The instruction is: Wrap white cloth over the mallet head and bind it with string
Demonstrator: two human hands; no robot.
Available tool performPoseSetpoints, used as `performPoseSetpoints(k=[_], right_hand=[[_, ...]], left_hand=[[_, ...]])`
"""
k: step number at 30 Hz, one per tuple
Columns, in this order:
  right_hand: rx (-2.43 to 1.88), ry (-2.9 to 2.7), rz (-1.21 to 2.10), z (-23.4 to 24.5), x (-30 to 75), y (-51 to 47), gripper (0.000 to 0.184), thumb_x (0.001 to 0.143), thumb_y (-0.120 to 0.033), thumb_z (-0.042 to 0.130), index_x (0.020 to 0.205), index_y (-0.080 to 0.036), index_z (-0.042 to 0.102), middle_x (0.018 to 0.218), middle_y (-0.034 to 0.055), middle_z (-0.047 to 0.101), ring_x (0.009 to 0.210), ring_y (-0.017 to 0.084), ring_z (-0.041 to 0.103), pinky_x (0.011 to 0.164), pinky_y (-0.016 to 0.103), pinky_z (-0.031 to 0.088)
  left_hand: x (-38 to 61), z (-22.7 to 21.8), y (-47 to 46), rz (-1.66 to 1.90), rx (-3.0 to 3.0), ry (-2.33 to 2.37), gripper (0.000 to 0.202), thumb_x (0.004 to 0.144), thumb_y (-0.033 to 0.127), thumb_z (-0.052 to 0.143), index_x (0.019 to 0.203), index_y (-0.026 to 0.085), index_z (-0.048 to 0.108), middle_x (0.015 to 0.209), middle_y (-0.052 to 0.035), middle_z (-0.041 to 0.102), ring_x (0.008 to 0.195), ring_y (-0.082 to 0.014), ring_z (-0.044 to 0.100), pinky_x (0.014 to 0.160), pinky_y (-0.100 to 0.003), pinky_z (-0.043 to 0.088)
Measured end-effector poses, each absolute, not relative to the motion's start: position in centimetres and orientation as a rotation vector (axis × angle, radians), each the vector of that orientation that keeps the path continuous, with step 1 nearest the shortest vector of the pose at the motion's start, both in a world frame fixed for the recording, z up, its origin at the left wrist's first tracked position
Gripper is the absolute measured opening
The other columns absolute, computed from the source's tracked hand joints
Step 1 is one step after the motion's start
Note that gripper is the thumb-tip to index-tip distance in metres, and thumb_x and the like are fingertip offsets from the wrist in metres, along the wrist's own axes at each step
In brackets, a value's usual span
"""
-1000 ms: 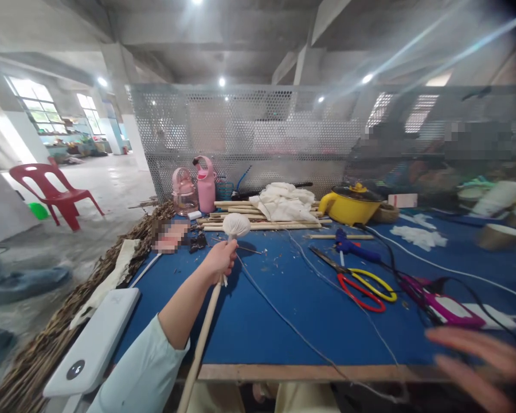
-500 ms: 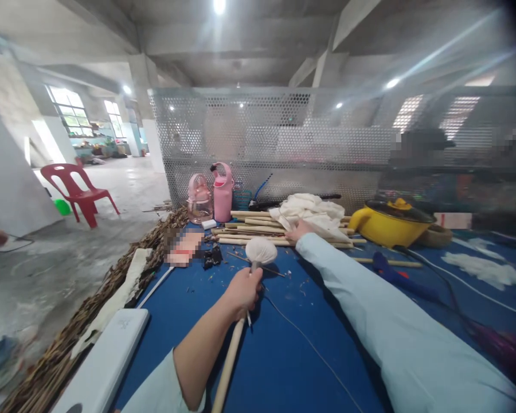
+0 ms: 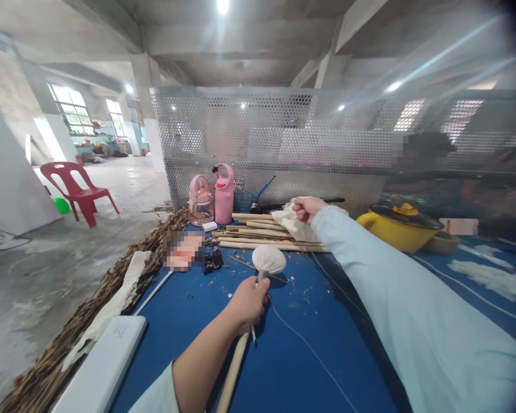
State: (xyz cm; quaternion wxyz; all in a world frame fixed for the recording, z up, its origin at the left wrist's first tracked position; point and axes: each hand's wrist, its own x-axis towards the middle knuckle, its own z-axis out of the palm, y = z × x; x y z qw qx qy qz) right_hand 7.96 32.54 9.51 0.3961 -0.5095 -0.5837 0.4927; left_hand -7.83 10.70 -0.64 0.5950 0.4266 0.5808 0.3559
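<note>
White cloth [image 3: 301, 230], seemingly part-hidden behind right sleeve [image 3: 361, 258]

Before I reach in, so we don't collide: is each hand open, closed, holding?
Left hand: closed around the stick, below its round white head.
Right hand: closed at the white cloth; whether it grips it cannot be told.

Pale blue sleeves [image 3: 395, 304] (lightly creased)
</note>
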Motion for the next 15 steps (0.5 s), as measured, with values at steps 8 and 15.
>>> performPoseSetpoints(k=[8,15], right_hand=[[-0.985,-1.357,1.218,18.4,7.3,32.0,0.034,0.096,-0.027,0.022,0.063,-0.020,0.027,0.045,-0.0086,0.018,0.034,0.007,0.011,0.034,0.018,0.013],[-0.704,-1.445,1.222,23.0,9.7,25.6,0.031,0.097,-0.027,0.025,0.069,-0.020,0.037,0.048,-0.0085,0.020,0.037,0.006,0.014,0.038,0.019,0.013]], left_hand=[[-7.8,-0.9,10.6,0.816,0.975,1.339,0.021,0.088,0.040,0.036,0.081,0.021,0.038,0.061,0.0071,0.037,0.037,-0.0029,0.028,0.035,-0.018,0.018],[-7.8,-0.9,10.7,0.819,0.972,1.319,0.021,0.087,0.040,0.036,0.080,0.021,0.037,0.060,0.0079,0.036,0.036,-0.0026,0.027,0.035,-0.017,0.017]])
